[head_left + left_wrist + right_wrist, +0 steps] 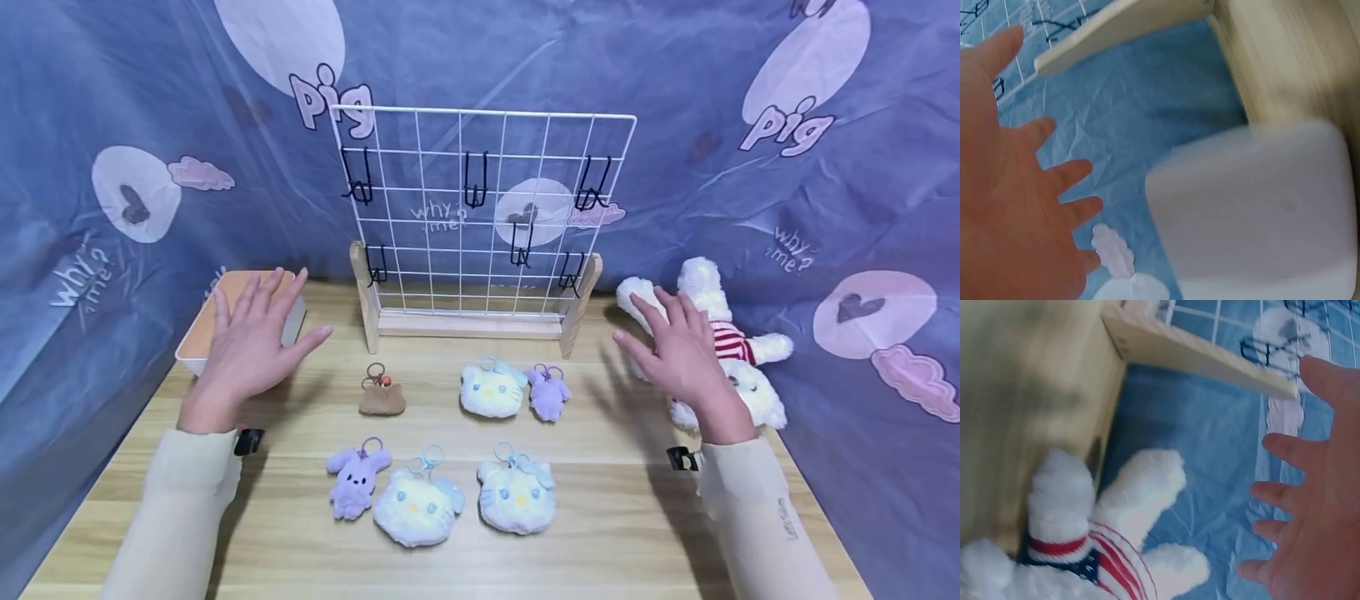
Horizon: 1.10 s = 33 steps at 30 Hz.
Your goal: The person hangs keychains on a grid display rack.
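Note:
My left hand (251, 342) hovers with spread fingers near a white box with an orange top (197, 333); in the left wrist view the box's pale side (1254, 212) stands apart from the hand. Fingers also spread, my right hand (678, 350) is over a white plush toy (753, 392) in a red-striped top. Both hands hold nothing. Between them lie plush keychains: white cat heads with blue bows (491, 392) (420, 508) (517, 497), purple plush figures (550, 396) (352, 483), and a brown pouch-like one (382, 400).
A white wire grid rack (480, 217) on wooden feet (581, 304) stands at the back. Several black hooks (476, 179) hang on it. Blue printed fabric (675, 67) surrounds the wooden table (600, 550) at the back and sides.

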Each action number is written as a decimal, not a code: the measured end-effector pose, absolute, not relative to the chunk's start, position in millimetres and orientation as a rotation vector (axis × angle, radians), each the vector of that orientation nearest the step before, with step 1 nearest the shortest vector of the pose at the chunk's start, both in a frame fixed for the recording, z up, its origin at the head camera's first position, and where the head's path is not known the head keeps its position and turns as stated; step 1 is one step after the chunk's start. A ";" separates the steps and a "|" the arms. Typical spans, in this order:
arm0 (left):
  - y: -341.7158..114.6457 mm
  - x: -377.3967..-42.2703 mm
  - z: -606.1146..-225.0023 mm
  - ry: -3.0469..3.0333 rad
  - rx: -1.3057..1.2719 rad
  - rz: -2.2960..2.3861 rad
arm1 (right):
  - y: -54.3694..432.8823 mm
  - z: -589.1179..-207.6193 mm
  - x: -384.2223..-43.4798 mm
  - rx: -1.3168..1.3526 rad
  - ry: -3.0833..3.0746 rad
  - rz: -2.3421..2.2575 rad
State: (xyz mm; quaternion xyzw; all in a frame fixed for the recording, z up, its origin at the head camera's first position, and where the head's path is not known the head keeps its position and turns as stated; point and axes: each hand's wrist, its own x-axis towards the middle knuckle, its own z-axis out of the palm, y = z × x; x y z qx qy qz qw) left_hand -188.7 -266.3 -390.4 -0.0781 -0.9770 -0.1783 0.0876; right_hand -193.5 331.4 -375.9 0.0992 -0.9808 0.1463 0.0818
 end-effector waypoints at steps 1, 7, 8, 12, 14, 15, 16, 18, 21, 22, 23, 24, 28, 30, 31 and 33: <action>-264.1 -189.7 -390.6 -2.900 -0.244 -0.550 | 330.4 -377.9 -191.7 0.319 -2.917 0.452; -252.3 -196.3 -395.3 -2.840 -0.295 -0.708 | 320.4 -388.5 -175.5 0.389 -2.869 0.523; -250.6 -197.5 -396.3 -2.830 -0.298 -0.744 | 318.4 -389.7 -173.0 0.394 -2.862 0.530; -244.1 -202.5 -399.3 -2.790 -0.298 -0.866 | 310.6 -394.6 -166.2 0.402 -2.849 0.550; -241.7 -205.6 -400.4 -2.753 -0.300 -0.904 | 306.0 -395.6 -163.6 0.406 -2.839 0.566; -240.7 -207.1 -400.6 -2.730 -0.297 -0.919 | 303.7 -395.8 -162.3 0.407 -2.834 0.582; -239.7 -208.4 -400.7 -2.705 -0.288 -0.939 | 301.6 -396.0 -161.4 0.410 -2.826 0.598; -237.1 -210.9 -400.4 -2.656 -0.268 -0.996 | 297.4 -395.8 -159.6 0.419 -2.812 0.632; -233.5 -213.7 -400.6 -2.583 -0.230 -1.108 | 290.9 -395.6 -156.5 0.459 -2.809 0.675; -232.3 -214.9 -401.1 -2.564 -0.219 -1.146 | 288.7 -395.8 -155.4 0.480 -2.812 0.687; -231.3 -216.3 -402.1 -2.546 -0.211 -1.179 | 286.2 -396.0 -154.3 0.504 -2.816 0.699; -230.6 -217.6 -403.3 -2.531 -0.206 -1.210 | 283.8 -396.5 -153.2 0.533 -2.820 0.710; -227.3 -223.4 -410.6 -2.527 -0.187 -1.284 | 274.0 -399.7 -148.7 0.612 -2.837 0.763; -225.6 -225.7 -415.1 -2.549 -0.180 -1.319 | 269.6 -401.7 -146.5 0.627 -2.847 0.804; -224.5 -226.7 -417.3 -2.557 -0.175 -1.336 | 267.6 -402.9 -145.4 0.624 -2.854 0.832; -223.0 -228.9 -421.6 -2.575 -0.163 -1.370 | 264.0 -405.4 -143.6 0.623 -2.865 0.910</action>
